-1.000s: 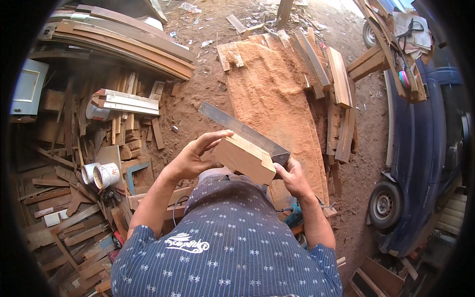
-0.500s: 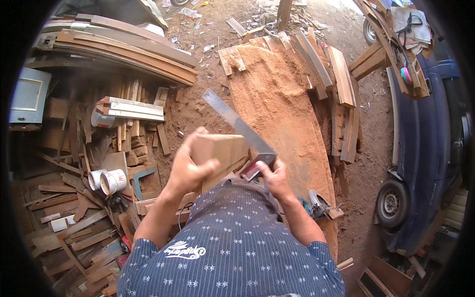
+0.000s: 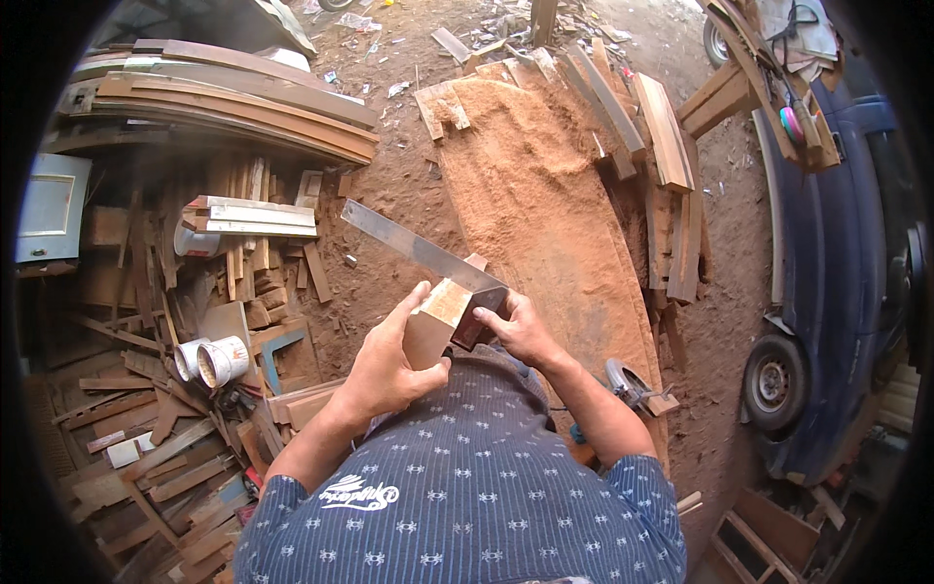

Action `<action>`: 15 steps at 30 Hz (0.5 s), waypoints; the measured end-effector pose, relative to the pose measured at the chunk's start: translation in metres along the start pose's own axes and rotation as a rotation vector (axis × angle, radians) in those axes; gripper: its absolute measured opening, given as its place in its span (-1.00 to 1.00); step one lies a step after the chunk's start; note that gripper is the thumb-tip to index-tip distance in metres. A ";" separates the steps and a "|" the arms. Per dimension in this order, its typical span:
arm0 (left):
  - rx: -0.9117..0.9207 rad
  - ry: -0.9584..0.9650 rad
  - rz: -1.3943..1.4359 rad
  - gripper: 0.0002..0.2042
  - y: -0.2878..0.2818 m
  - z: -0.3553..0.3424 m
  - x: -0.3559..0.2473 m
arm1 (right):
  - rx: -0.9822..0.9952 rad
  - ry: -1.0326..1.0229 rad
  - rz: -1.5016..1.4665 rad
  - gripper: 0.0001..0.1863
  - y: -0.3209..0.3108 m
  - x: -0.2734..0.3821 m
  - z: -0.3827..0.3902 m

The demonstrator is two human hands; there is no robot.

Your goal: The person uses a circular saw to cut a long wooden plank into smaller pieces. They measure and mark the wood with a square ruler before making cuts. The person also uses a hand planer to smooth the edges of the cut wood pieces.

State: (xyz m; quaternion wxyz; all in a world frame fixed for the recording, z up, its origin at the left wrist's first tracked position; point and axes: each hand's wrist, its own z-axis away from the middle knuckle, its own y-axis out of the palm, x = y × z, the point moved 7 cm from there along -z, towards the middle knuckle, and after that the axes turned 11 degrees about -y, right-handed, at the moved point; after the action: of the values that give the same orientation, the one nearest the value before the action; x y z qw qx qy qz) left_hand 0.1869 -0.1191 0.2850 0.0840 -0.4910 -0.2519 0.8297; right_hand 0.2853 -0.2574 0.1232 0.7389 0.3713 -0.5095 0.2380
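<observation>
My left hand (image 3: 394, 362) is wrapped round a light wooden block (image 3: 446, 304), held in front of my torso with its pale end face turned up. In my right hand (image 3: 520, 331) is a metal square with a long steel blade (image 3: 389, 231) and a dark reddish handle (image 3: 475, 326). The square lies against the block, its blade reaching out past it toward the upper left. Below my hands is my patterned shirt; the underside of the block is hidden.
A sawdust-covered board (image 3: 530, 165) lies ahead, with a power saw (image 3: 630, 389) near its near end. Planks (image 3: 233, 92) and offcuts fill the left side, with white buckets (image 3: 222, 360). Timber pieces (image 3: 664, 127) and a dark blue vehicle (image 3: 827, 273) are at the right.
Both hands have shifted slightly and turned the block from lying crosswise to pointing away from me, end up. The square's blade has swung down and left and now rests against the block.
</observation>
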 end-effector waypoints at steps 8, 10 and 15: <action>-0.014 -0.016 0.022 -0.10 -0.001 -0.002 0.000 | -0.003 0.021 -0.035 -0.65 0.004 0.006 -0.001; -0.016 -0.026 0.036 -0.10 0.000 -0.002 0.002 | -0.005 0.009 -0.022 -0.66 0.004 0.006 -0.002; 0.031 -0.066 0.029 -0.10 0.002 0.000 -0.003 | -0.028 -0.031 -0.031 -0.68 0.003 -0.007 0.001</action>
State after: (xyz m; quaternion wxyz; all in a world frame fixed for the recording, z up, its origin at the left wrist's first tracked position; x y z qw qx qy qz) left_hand 0.1885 -0.1216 0.2862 0.0710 -0.4656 -0.2344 0.8504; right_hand 0.2799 -0.2566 0.1178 0.7395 0.3726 -0.5184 0.2135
